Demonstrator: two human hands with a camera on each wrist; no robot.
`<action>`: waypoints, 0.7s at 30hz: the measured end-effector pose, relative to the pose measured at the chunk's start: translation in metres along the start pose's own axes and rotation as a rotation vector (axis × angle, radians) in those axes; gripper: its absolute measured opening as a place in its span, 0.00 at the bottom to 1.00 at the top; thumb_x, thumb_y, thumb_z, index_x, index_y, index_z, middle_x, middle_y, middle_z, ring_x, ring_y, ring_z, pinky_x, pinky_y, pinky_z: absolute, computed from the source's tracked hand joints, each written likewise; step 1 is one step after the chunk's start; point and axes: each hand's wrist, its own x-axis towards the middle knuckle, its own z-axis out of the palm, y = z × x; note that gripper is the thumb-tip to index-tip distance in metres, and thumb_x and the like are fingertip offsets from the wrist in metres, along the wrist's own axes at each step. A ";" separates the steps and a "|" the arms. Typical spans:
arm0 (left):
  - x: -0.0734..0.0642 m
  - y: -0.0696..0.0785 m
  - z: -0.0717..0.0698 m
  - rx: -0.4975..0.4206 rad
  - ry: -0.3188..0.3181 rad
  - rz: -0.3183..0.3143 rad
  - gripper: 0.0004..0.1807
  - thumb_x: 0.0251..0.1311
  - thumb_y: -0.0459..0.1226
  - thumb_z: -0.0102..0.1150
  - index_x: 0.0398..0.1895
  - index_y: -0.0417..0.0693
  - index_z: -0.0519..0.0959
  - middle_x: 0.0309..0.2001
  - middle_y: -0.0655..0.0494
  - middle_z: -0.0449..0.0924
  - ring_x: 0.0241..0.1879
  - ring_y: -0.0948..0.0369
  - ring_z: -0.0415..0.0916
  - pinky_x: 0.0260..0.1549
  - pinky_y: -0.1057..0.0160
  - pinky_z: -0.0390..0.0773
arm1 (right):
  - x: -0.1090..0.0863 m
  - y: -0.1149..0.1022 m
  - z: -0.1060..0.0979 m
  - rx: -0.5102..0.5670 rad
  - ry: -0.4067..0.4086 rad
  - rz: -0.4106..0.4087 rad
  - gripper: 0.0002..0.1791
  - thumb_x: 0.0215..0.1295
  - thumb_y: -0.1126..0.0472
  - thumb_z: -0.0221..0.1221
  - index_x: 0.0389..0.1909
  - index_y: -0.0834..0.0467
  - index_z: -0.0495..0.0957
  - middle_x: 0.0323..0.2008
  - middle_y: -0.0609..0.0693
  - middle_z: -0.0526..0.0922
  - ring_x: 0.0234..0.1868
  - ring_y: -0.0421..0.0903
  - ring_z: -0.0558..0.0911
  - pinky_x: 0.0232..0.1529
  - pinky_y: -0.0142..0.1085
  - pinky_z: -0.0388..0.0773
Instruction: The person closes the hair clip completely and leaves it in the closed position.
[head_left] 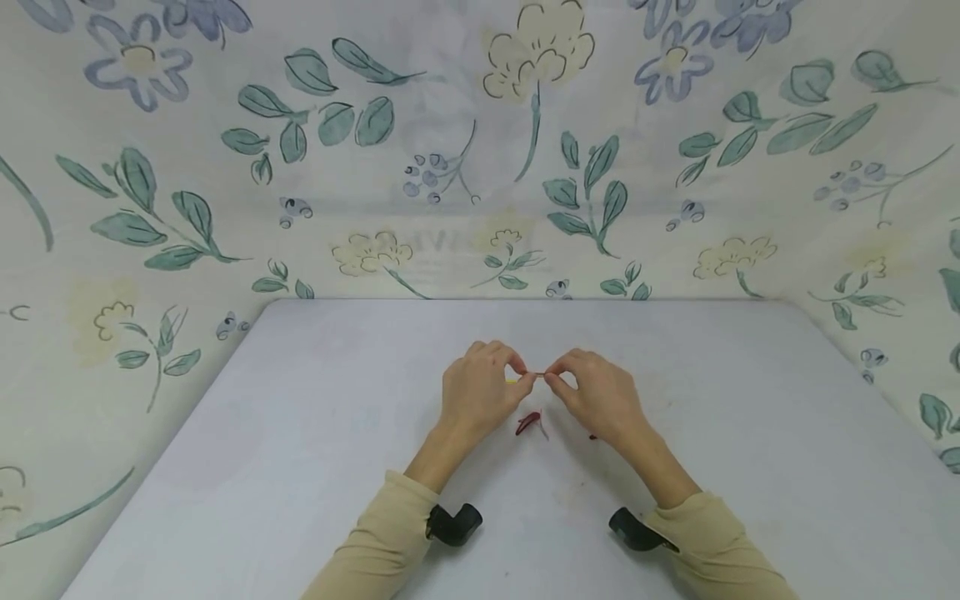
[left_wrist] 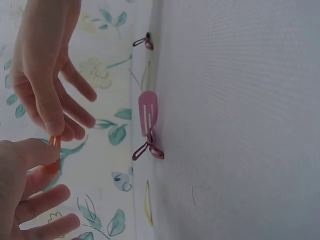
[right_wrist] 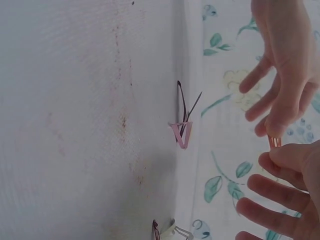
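Both hands meet above the table, pinching an orange snap hair clip (left_wrist: 53,163) between them. My left hand (head_left: 480,387) holds one end with thumb and forefinger. Thumb and forefinger of my right hand (head_left: 600,392) pinch the other end. In the wrist views, the remaining fingers of both hands are spread loosely. Below on the table lies a dark red hair clip (head_left: 527,422), with a pink hair clip (head_left: 544,429) against it. A yellow clip (head_left: 512,382) is mostly hidden behind my left hand. Another dark red clip (head_left: 592,437) shows partly beside my right wrist.
The white table (head_left: 300,400) extends on both sides of the hands. A flowered cloth (head_left: 450,167) rises behind it and along both sides. Black wrist devices (head_left: 456,527) sit at both cuffs, low over the table.
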 end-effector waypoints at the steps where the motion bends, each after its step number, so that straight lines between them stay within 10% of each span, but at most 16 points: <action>1: -0.001 0.000 0.000 -0.002 -0.001 -0.002 0.10 0.55 0.48 0.70 0.28 0.53 0.85 0.38 0.60 0.86 0.38 0.57 0.81 0.22 0.63 0.76 | 0.000 0.000 0.000 0.001 0.000 0.000 0.07 0.66 0.54 0.64 0.37 0.53 0.86 0.41 0.49 0.87 0.35 0.48 0.84 0.29 0.40 0.79; 21: -0.004 0.001 0.003 -0.012 -0.015 -0.010 0.10 0.58 0.46 0.68 0.28 0.51 0.83 0.36 0.58 0.86 0.33 0.58 0.80 0.21 0.66 0.74 | 0.000 -0.003 0.002 0.056 -0.053 0.049 0.08 0.66 0.54 0.64 0.37 0.55 0.86 0.42 0.48 0.86 0.40 0.51 0.85 0.32 0.43 0.81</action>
